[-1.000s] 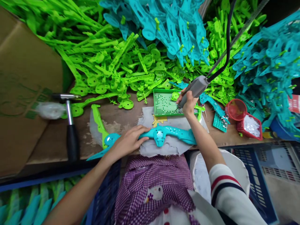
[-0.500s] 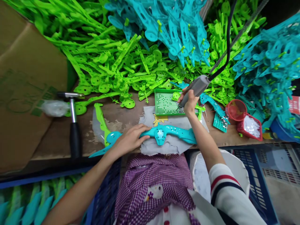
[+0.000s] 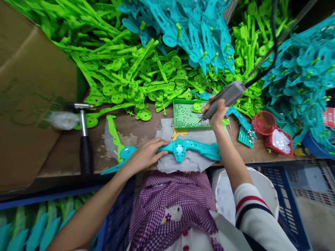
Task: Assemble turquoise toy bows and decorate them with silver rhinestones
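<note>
The left hand (image 3: pixel 146 153) pinched the turquoise plastic piece (image 3: pixel 179 150) (probably light, stiff and slick, best taken by its narrow arm) lying across the grey cloth (image 3: pixel 167 164), while, by the green tray (image 3: pixel 183 116), the right hand (image 3: pixel 218 113) clasped a grey driver (image 3: pixel 228 94).

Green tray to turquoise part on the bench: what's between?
Head view: grey cloth with a yellow figure on it shows between the green tray and turquoise part.
</note>
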{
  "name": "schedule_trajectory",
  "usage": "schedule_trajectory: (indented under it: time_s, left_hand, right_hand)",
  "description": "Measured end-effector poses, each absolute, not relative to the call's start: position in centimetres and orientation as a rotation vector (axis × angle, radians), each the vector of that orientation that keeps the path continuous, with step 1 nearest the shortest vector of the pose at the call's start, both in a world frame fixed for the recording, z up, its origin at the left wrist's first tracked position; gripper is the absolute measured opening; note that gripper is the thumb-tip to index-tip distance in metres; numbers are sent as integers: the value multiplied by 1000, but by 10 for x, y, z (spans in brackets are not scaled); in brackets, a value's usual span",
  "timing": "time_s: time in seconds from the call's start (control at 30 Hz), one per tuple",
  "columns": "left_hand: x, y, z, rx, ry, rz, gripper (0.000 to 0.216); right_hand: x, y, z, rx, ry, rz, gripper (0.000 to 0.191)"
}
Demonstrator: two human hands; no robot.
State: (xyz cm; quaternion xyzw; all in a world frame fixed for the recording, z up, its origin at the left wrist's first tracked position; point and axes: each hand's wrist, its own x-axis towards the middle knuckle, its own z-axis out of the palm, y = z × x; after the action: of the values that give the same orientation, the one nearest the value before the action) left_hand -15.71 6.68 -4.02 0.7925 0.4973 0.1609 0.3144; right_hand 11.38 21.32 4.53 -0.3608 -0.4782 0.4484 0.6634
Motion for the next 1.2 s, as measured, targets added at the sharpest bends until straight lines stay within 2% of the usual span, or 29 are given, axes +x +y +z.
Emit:
schedule_trajectory:
  time_s: [0.17,0.27,0.37,0.83,0.97,1.1,1.2]
  left_hand:
    - [-156,67,-39,2092,1308,458,42]
    - [-154,68,-37,2104,1298,444,43]
    - [-153,67,-35,2134,1278,456,42]
    - [-155,67,-39,2111,1244,509,41]
    - [-155,67,-38,2111,1238,511,42]
    - [-154,67,-34,2088,1255,474,44]
    - [-154,67,-32,2067,1293,449,44]
  right_hand:
    - [88,161,70,-755,-1104,1103,66]
    - [60,134,58,-762,-1208,1300,69]
    - [41,128,40,-750,-1235,1365,69]
    - [26,131,9,-832,-1536,1319,46]
    - [24,126,6,-784,-1576,1312,48]
    - [35,140,16,-795,-1337,1333,55]
    - [56,171,31,-883,-1126,1100,57]
